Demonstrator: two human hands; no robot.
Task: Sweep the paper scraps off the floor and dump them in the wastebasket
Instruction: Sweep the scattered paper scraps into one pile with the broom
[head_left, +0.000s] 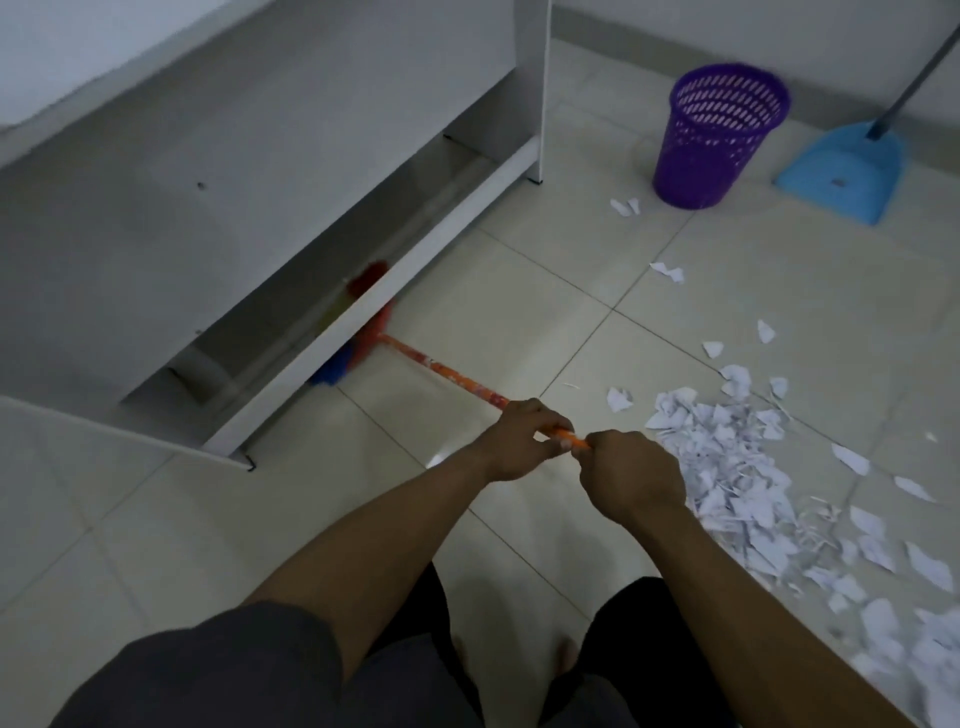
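Sweeping step. Left hand (524, 441) and right hand (631, 475): each grip clamped on broom (447, 371) handle, head under white unit (363, 312). Scraps (727, 457) heaped on floor, right; wastebasket (719, 135) well apart. Next, probably: draw head out, gather strays.

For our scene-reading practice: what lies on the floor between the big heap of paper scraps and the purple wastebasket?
In the head view, only a few stray scraps on bare tile floor lie between the heap and the wastebasket.
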